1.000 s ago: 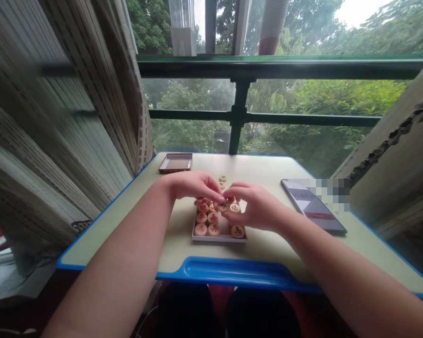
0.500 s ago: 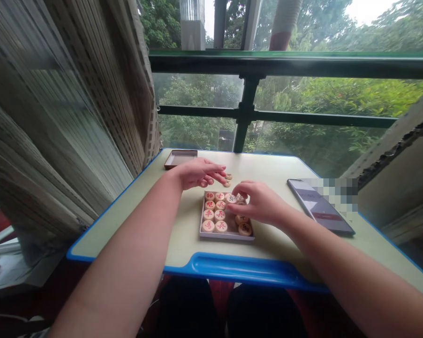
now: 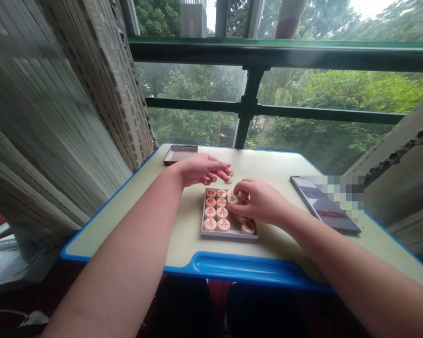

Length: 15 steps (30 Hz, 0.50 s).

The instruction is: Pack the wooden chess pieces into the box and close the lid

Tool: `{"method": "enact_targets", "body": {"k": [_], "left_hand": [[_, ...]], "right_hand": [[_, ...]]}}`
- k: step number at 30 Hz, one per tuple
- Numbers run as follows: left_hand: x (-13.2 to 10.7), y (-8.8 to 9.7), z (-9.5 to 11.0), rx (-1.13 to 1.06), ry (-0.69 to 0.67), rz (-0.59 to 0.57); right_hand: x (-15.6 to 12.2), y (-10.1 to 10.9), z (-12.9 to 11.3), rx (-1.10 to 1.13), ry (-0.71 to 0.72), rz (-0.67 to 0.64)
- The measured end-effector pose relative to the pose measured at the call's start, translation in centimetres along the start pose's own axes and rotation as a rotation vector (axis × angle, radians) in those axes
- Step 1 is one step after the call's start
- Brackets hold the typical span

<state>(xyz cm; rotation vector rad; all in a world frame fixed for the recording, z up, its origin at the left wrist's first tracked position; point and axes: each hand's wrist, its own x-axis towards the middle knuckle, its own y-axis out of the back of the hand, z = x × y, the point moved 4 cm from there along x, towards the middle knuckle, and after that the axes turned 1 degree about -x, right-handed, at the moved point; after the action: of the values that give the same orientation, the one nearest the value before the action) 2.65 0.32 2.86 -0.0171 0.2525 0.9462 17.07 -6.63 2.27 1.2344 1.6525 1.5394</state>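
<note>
A shallow grey tray (image 3: 211,233) lies on the table and holds several round wooden chess pieces (image 3: 216,212) with red and dark characters. My right hand (image 3: 259,202) rests over the tray's right half, fingers curled on a dark-marked piece (image 3: 233,199). My left hand (image 3: 200,169) hovers behind the tray, its fingers reaching to loose pieces (image 3: 229,176) on the table. Whether it grips one is hidden.
A brown box lid (image 3: 179,154) sits at the table's far left corner. A phone (image 3: 324,209) lies to the right. The table (image 3: 155,220) has a blue rim and a blue groove at the front. Curtains hang left; a window railing stands behind.
My left hand left the tray and moved back to the loose pieces behind it. My right hand stayed on the tray and set a piece down among the others.
</note>
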Motion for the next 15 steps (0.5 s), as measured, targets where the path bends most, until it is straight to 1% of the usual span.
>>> {"method": "enact_targets", "body": {"k": [6, 12, 15], "left_hand": [[-0.24, -0.06, 0.22, -0.002, -0.002, 0.020], [-0.37, -0.64, 0.20, 0.050, 0.030, -0.051], [-0.30, -0.51, 0.17, 0.041, 0.020, -0.027]], "right_hand": [[-0.02, 0.01, 0.05, 0.004, 0.011, -0.002], [0.03, 0.45, 0.09, 0.031, 0.014, -0.007], [0.08, 0.70, 0.40, 0.034, -0.016, 0.027]]}}
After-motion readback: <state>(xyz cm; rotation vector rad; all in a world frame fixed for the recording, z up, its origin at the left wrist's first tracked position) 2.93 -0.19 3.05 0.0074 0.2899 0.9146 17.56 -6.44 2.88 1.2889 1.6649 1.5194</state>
